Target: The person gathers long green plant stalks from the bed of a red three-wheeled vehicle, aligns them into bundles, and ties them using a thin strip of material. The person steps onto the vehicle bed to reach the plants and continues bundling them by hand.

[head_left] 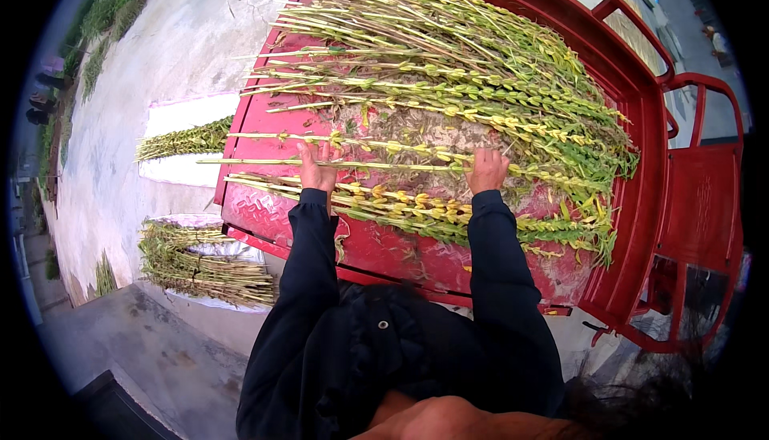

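My left hand [318,171] is closed around a long sesame stalk [392,166], near its bare, cut end. Farther right, my right hand [487,171] grips the same stalk along its podded part. It lies crosswise over the red truck bed [264,210], its bare end sticking out past the left edge. Just beyond my hands is another single stalk [376,146] with yellow-green pods. Nearer to me, between my forearms, a small bunch of stalks [432,209] rests on the bed. A thick spread of sesame stalks [448,39] covers the far side, leafy tips to the right.
Left of the bed, two bundles of stalks [188,140] [208,268] lie on white sheets [192,108] on the concrete ground [184,47]. A red metal rail frame [701,199] rises at the right. Loose leaves and debris [448,131] litter the bed.
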`<state>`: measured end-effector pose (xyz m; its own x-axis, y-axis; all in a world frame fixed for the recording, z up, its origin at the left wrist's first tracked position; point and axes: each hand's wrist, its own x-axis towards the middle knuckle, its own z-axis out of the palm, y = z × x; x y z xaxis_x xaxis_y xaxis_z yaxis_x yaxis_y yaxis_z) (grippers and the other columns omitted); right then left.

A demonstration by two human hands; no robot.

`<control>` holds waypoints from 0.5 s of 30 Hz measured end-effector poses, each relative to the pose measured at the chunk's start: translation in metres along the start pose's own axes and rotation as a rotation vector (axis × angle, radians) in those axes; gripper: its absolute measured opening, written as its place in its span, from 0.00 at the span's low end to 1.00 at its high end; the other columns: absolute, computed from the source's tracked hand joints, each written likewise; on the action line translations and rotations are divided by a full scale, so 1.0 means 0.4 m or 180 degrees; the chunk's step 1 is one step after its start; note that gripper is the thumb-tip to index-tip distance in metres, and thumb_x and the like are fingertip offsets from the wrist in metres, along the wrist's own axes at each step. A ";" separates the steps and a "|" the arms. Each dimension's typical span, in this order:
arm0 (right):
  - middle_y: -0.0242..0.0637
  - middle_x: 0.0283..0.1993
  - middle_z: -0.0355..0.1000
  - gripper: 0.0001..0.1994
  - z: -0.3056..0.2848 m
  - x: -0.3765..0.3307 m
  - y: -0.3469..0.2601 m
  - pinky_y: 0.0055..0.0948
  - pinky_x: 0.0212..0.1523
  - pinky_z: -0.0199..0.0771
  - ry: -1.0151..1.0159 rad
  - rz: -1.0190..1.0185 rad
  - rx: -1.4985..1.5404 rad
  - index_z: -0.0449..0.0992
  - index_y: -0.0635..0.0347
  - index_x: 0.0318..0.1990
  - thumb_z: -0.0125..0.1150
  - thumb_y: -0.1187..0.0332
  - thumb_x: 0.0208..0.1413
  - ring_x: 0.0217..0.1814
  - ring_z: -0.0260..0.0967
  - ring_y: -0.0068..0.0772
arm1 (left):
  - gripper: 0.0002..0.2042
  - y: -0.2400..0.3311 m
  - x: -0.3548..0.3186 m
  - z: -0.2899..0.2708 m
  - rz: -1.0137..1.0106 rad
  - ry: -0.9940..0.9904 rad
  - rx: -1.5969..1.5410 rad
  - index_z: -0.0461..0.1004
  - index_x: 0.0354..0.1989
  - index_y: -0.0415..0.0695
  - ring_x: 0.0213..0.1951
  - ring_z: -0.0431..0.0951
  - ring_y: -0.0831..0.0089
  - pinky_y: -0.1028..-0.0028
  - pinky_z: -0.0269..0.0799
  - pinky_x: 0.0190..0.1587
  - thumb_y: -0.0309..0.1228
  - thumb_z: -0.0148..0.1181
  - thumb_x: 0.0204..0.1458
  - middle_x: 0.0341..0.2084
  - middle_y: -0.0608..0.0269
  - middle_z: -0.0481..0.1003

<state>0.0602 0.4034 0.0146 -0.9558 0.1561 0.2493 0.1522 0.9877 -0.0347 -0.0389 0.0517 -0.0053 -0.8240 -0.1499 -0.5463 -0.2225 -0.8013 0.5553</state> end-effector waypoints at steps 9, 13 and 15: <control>0.34 0.32 0.62 0.25 -0.073 -0.047 -0.019 0.40 0.44 0.54 0.0358 -0.0263 0.0417 0.68 0.54 0.35 0.72 0.64 0.23 0.40 0.59 0.36 | 0.23 0.053 0.075 -0.225 -0.0162 0.0405 -0.0099 0.60 0.47 0.49 0.38 0.65 0.68 0.58 0.65 0.49 0.51 0.51 0.52 0.34 0.66 0.62; 0.36 0.34 0.62 0.23 -0.095 -0.105 -0.010 0.45 0.47 0.54 0.0484 -0.0142 0.0353 0.65 0.53 0.31 0.70 0.65 0.23 0.41 0.60 0.38 | 0.40 0.055 -0.035 -0.080 -0.0641 0.0369 -0.0339 0.48 0.56 0.43 0.53 0.59 0.59 0.51 0.60 0.53 0.54 0.61 0.42 0.52 0.54 0.54; 0.35 0.34 0.62 0.22 -0.140 -0.115 -0.024 0.44 0.47 0.54 0.0559 -0.0115 0.0376 0.65 0.53 0.30 0.69 0.66 0.23 0.41 0.60 0.38 | 0.39 0.072 -0.084 -0.011 -0.0770 0.0427 -0.0880 0.49 0.58 0.42 0.55 0.59 0.59 0.52 0.61 0.52 0.52 0.60 0.44 0.52 0.54 0.59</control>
<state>0.1167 0.3864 0.0577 -0.9000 0.1274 0.4170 0.0781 0.9880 -0.1333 -0.0154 0.0311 0.0264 -0.6855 0.0026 -0.7281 -0.2380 -0.9459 0.2206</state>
